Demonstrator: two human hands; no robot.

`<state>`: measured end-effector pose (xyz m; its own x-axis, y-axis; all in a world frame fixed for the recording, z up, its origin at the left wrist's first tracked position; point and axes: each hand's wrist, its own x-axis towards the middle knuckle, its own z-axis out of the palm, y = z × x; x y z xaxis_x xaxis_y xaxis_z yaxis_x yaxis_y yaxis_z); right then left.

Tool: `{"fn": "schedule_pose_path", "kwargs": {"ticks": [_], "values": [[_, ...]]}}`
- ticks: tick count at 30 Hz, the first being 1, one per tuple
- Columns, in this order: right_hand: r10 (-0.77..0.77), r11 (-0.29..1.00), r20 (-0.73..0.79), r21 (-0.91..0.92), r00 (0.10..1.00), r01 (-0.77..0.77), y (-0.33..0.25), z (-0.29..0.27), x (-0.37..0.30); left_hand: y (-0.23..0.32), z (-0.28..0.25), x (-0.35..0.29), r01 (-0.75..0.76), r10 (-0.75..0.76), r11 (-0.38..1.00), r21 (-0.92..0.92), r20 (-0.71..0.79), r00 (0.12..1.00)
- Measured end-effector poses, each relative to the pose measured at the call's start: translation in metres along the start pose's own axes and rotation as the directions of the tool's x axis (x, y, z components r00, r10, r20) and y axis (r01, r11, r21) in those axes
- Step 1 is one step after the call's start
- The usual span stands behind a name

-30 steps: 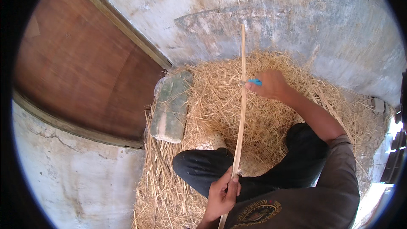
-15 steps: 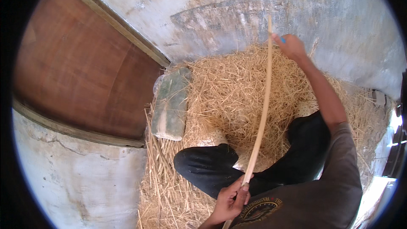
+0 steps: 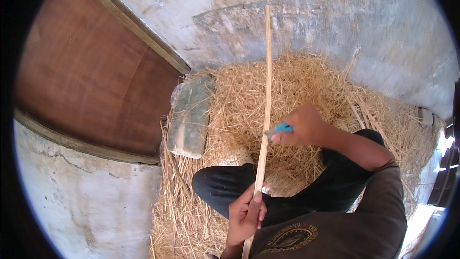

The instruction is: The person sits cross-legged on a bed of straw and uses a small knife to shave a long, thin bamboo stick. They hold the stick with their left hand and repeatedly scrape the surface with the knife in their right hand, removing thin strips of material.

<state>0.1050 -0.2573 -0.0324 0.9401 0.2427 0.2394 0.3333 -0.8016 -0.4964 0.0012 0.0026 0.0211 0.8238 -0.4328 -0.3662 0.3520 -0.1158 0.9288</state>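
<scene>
A long, pale, slightly bowed wooden strip point(image 3: 268, 67) runs from my lap up toward the wall. My left hand point(image 3: 246, 215) is closed round its lower part, with the thumb pressed along the near face. Higher up, my right hand point(image 3: 302, 127) grips a small knife with a blue handle point(image 3: 282, 128). Its short grey blade meets the strip's right side about midway along the length. Fingers cover most of the knife handle. The strip's lower end passes under my left wrist.
Pale shavings point(image 3: 230, 91) lie heaped before my crossed legs point(image 3: 230, 184). Left of the heap rests a grey-green block point(image 3: 190, 117). A brown door panel point(image 3: 96, 76) stands on the left, and a stained whitewashed wall point(image 3: 326, 24) curves across the back. Thin strips point(image 3: 179, 182) lie below the block.
My right hand has come down and left with the knife, from near the strip's far end to its middle. The strip has swung left and stands straighter; my left hand shifted slightly left.
</scene>
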Motion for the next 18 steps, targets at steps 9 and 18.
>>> {"fn": "schedule_pose_path", "kwargs": {"ticks": [9, 18], "values": [[-0.05, 0.992, -0.113, -0.119, 0.992, 0.037, 0.014, -0.002, 0.009, 0.006, 0.001, -0.001, -0.015, 0.015, 0.999, 0.039, -0.003, 1.0], [-0.075, 0.97, -0.247, -0.244, 0.966, 0.012, 0.058, -0.013, 0.026, 0.004, 0.002, -0.007, 0.031, -0.031, 0.998, 0.045, -0.006, 0.999]]}}
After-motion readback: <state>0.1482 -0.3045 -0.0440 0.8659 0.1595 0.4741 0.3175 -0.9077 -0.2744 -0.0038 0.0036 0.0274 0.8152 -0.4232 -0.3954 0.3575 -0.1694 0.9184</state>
